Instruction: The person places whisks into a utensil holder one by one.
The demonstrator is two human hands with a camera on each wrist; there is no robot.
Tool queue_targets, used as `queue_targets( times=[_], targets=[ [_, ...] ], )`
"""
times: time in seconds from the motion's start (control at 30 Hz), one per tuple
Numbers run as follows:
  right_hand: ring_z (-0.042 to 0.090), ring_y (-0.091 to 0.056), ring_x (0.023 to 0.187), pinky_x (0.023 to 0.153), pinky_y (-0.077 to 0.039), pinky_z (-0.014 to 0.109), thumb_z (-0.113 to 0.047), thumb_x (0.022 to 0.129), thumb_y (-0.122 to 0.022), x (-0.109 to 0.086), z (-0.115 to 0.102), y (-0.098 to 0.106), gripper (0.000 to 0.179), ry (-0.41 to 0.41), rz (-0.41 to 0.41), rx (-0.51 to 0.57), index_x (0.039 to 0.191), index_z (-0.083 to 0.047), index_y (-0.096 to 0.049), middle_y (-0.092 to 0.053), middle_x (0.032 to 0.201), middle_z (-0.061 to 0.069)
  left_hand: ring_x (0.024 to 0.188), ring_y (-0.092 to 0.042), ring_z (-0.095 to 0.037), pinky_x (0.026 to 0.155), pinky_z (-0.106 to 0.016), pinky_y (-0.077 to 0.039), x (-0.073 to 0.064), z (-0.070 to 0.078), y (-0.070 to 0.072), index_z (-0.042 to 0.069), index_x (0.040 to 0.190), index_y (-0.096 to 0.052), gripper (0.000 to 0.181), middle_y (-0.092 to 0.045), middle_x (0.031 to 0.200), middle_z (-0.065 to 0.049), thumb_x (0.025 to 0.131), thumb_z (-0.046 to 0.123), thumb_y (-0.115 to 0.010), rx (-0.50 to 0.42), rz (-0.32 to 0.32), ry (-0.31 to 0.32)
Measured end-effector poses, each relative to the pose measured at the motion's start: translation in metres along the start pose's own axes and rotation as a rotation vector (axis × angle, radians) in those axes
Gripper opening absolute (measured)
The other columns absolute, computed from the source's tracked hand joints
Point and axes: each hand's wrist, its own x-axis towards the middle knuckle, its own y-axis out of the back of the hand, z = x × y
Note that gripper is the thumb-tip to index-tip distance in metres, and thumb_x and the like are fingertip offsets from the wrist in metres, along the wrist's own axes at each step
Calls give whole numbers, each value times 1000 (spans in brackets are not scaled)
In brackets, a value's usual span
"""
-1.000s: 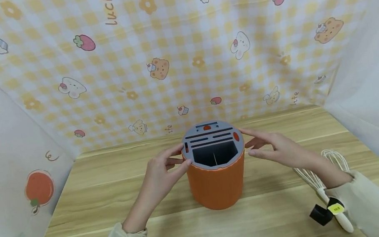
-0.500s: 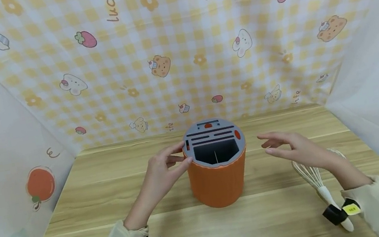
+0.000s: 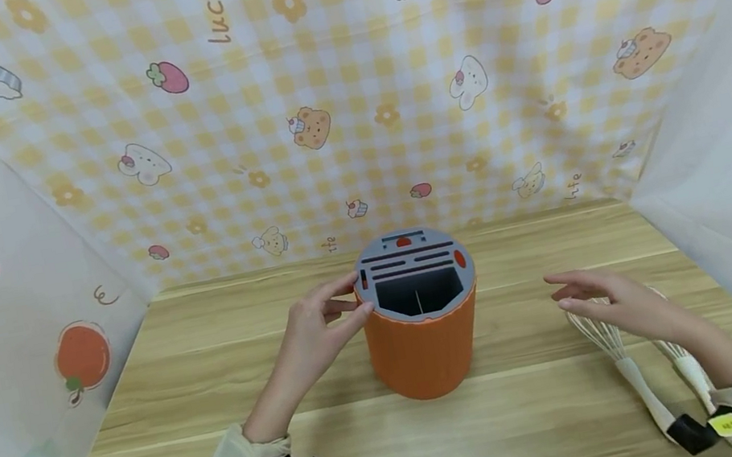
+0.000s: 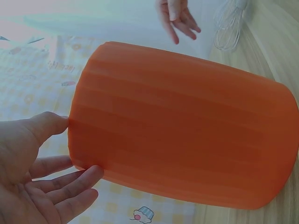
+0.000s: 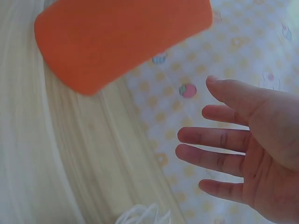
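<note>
The orange holder already stands upright, the loose fingers of left hand touching it; near the relaxed, empty right hand, two whisks remain outside, unheld.

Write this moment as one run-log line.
Left hand: touching upright orange holder | Right hand: holding nothing | Two whisks: on table

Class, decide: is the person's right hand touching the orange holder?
Apart. The right wrist view shows yellow-checked cloth in the gap between the right hand and the orange holder; in the head view, tabletop shows between them.
</note>
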Motion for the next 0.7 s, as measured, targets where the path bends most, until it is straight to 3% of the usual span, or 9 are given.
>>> queue_targets(
  times=[0.2,0.37,0.7],
  targets=[
    [4,-56,100,76,-49,23,-12,96,-49,-14,15,4,40,13,24,50,134,-2,-44,-60,113,15,90,-64,-21,74,-33,-53,-1,0,-1,6,126,-55,47,-59,116,-13,83,20,-69,-1,0,12],
    [2,-57,99,76,-49,19,-9,96,-48,-22,24,6,38,17,24,72,132,3,-44,-55,117,25,91,-64,-22,74,-31,-53,0,1,1,6,126,-55,47,-59,117,-14,83,19,-69,-6,1,14],
    [-4,-54,97,73,-49,19,-11,96,-49,-47,34,4,38,-57,51,41,128,8,-46,-55,115,26,90,-65,-21,75,-30,-53,-1,1,0,6,126,-56,47,-60,116,-13,82,18,-70,2,7,7]
  ],
)
